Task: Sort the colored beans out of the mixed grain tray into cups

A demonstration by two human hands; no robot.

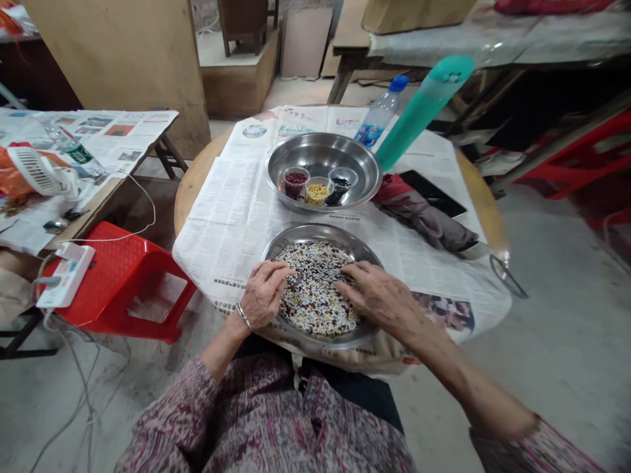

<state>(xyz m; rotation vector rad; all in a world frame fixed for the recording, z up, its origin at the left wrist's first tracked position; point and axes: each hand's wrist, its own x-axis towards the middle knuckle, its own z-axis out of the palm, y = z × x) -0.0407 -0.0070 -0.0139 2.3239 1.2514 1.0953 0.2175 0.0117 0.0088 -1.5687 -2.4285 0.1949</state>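
A round steel tray (pixel 323 231) in front of me holds mixed white, dark red, black and yellow grains and beans (pixel 318 286). At the tray's left rim is my left hand (pixel 266 289), its fingers bent together with the tips over the mix; whatever they pinch is too small to make out. My right hand (pixel 377 292) lies over the right side of the mix, fingers apart and tips among the beans. Behind the tray, a deeper steel basin (pixel 323 146) contains a cup of red beans (pixel 296 182), a cup of yellow beans (pixel 317 192) and a cup of black beans (pixel 341 184).
Newspaper (pixel 211 217) covers the round table. A water bottle (pixel 379 112), a tall teal object (pixel 419 118), a folded umbrella (pixel 424 217) and a dark tablet-like slab (pixel 434 194) stand or lie right of the basin. A red stool (pixel 123 282) bearing a power strip (pixel 66 276) is at left.
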